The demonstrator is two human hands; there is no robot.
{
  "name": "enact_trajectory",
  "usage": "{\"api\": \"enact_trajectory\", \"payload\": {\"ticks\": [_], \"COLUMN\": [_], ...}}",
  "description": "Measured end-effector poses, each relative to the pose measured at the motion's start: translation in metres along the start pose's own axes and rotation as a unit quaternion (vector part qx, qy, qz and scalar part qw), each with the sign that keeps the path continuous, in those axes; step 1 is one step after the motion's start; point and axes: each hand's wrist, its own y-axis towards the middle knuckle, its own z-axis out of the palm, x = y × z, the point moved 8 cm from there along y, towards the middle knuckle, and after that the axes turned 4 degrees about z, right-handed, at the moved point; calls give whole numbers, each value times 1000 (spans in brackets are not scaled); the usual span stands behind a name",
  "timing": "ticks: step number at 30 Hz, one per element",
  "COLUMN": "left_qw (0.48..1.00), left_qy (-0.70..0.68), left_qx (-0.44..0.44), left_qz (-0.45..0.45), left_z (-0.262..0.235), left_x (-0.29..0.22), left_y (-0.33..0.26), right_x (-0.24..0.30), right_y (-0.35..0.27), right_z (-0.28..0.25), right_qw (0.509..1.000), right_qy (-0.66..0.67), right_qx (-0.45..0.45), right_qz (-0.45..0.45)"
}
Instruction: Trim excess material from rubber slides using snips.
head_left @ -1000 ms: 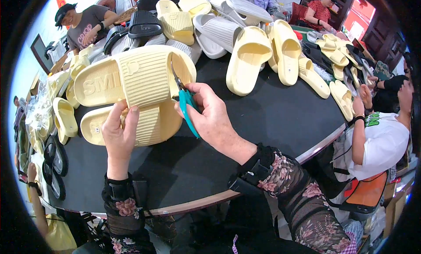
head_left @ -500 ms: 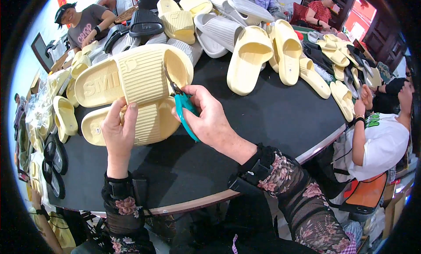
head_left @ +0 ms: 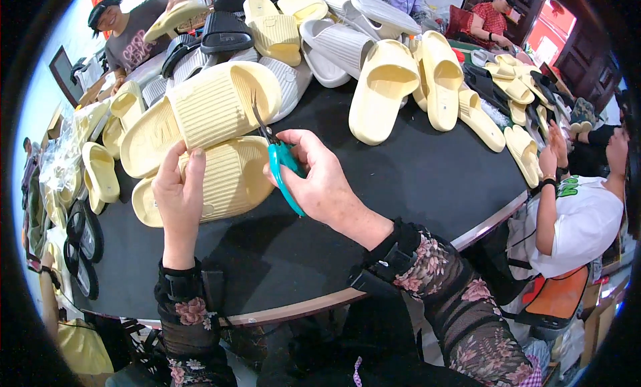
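Observation:
My left hand [head_left: 179, 197] grips a pair of pale yellow slide slippers, thumb on top and fingers partly hidden beneath. The upper slipper [head_left: 208, 112] has a ribbed strap and lies tilted, its toe end toward the upper right. Just below it, overlapping, is the lower slipper [head_left: 230, 180]. My right hand [head_left: 327, 180] is closed round teal-handled scissors [head_left: 286, 180]. Their dark blades point up, slightly parted, in front of the upper slipper's toe end. Whether the blades touch the slipper I cannot tell.
Yellow slippers [head_left: 380, 93], grey slippers [head_left: 337, 46] and black slippers [head_left: 227, 33] pile along the far side of the black table [head_left: 374, 213]. Black sandals [head_left: 81, 247] lie at the left edge. People sit around; one in white [head_left: 567, 213] is close on the right.
The upper slipper has tilted and shifted slightly left, away from the scissors, whose blades now stand parted. At the far left a person has raised a yellow slipper.

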Motion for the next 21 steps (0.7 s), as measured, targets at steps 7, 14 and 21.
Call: {"api": "enact_trajectory", "payload": {"ticks": [7,14,21], "left_qw": [999,999,999], "left_qy": [-28,-30,-40], "left_qx": [-13,-11,-3], "left_qz": [12,15,-21], "left_z": [-2,0,5], "left_x": [-2,4,8], "left_y": [0,0,0], "right_x": [-4,-7,4], "right_y": [-1,-1,-4], "right_z": [4,2,0], "right_qw": [999,1000,999], "right_qy": [-35,10,46], "right_qx": [21,2,5], "right_qz": [20,-1,16]}}
